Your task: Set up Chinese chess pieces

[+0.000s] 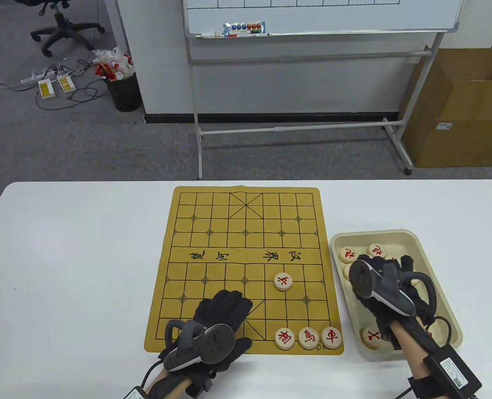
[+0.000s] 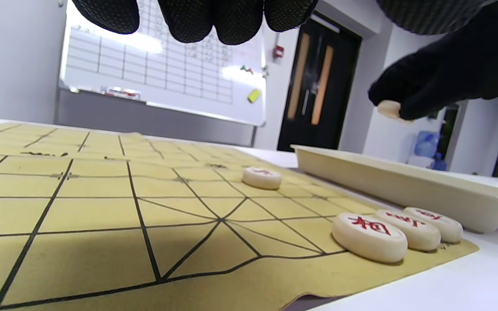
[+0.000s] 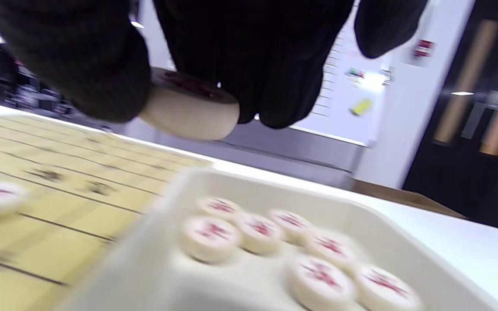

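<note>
A yellow Chinese chess board (image 1: 237, 232) lies on the white table. Three red-lettered pieces (image 1: 308, 338) stand in a row at its near right corner, also in the left wrist view (image 2: 369, 236). One more piece (image 1: 283, 282) stands alone further up the board. My right hand (image 1: 389, 282) hovers over the cream tray (image 1: 395, 236) and pinches one piece (image 3: 188, 110) between thumb and fingers, lifted above the loose pieces (image 3: 270, 242) in the tray. My left hand (image 1: 221, 316) rests flat on the board's near edge, fingers straight, holding nothing.
The tray stands right of the board and holds several loose pieces (image 1: 362, 251). Beyond the table's far edge stand a whiteboard frame (image 1: 295, 129) and a cardboard box (image 1: 462, 108). Bare white table (image 1: 75, 257) lies left of the board.
</note>
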Motion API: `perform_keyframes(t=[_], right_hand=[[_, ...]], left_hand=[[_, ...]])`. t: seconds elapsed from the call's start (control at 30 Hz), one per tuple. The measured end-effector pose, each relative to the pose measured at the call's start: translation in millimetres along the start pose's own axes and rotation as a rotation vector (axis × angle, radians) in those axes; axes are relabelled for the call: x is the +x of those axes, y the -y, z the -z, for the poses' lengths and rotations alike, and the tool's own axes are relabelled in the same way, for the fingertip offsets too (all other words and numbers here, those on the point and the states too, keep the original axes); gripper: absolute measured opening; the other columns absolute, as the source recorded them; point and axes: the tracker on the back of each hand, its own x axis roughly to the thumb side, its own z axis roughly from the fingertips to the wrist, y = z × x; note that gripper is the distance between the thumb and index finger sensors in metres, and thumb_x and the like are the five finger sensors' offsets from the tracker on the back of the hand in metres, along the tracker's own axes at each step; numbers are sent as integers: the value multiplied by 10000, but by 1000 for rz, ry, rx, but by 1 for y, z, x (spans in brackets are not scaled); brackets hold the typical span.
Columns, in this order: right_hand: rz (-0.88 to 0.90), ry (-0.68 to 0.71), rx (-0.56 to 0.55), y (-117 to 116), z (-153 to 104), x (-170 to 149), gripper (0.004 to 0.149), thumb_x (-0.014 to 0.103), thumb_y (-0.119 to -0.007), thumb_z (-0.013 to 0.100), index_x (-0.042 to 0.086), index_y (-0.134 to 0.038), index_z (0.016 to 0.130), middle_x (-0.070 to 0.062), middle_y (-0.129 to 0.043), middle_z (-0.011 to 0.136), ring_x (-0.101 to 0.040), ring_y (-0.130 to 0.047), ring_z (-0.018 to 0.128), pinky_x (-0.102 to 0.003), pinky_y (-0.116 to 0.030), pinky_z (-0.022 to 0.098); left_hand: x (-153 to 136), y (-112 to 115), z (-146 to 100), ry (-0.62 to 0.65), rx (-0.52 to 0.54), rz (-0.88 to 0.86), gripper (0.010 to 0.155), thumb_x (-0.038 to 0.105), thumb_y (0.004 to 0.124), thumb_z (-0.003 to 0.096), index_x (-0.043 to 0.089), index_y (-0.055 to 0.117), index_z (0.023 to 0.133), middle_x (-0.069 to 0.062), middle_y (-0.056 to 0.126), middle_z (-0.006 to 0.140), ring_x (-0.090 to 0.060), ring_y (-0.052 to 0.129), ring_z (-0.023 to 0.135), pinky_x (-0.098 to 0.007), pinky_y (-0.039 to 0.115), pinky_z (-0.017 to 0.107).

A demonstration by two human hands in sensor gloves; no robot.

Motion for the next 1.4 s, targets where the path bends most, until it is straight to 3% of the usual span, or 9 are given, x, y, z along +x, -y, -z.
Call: perform_keyframes(t=[0.13,0.27,0.47,0.67,0.97,1.07,1.2,1.4], right_hand=[[95,181,-5,14,-8,51,742,508,-878,396,195,-676,1038,-103,-858,976,-318,-922,856,-666,-533,756],[158,349,32,12,-13,103,740,508,-878,395,200,-675,1038,-102,-843,983,-331,-902,860,-666,-533,756],[88,533,111,-20,-18,170,744,512,-871,390,196,-673,1034,-94,-845,979,-316,-908,861,-658,-537,757],[86,600,180,-48,-19,203,742,506,-871,395,191,-668,1036,-96,-842,979,-320,-901,863,-655,-535,754],[121,581,231,-67,-16,207,737,491,-866,401,197,-653,1042,-88,-818,994,-319,-875,887,-653,-536,753],[103,575,203,-62,-16,204,748,501,-853,399,204,-638,1051,-78,-808,1006,-312,-871,900,-648,-538,754],[128,529,149,-35,-13,183,739,496,-845,403,209,-639,1053,-81,-804,1017,-312,-865,916,-649,-533,757],[165,326,57,14,1,102,736,490,-842,411,205,-640,1059,-96,-791,1038,-336,-850,937,-654,-530,761]], left_hand=[[-3,-2,-1,-7,12,-3,829,613,631,380,284,392,1102,-54,430,1198,-333,467,1131,-631,493,781],[-7,-10,-2,-15,24,-23,843,618,640,375,283,382,1104,-57,413,1202,-336,449,1136,-636,480,785],[-23,-25,-6,24,48,-9,909,661,655,345,278,349,1110,-60,387,1209,-340,425,1145,-647,469,789],[-27,-21,-6,16,-1,15,930,656,664,339,270,325,1114,-70,364,1212,-348,406,1147,-649,462,791],[-22,-14,-3,44,-50,28,955,659,692,340,257,304,1115,-78,348,1212,-356,394,1146,-651,463,790],[-21,-13,-3,46,-47,16,950,661,681,342,255,308,1115,-78,356,1211,-358,403,1143,-649,471,787],[-22,-12,-4,43,-36,-2,940,655,679,345,256,314,1114,-78,364,1209,-356,411,1141,-647,475,785],[-18,-11,-4,52,-28,-22,930,654,669,350,255,319,1113,-77,369,1208,-355,416,1140,-645,478,784]])
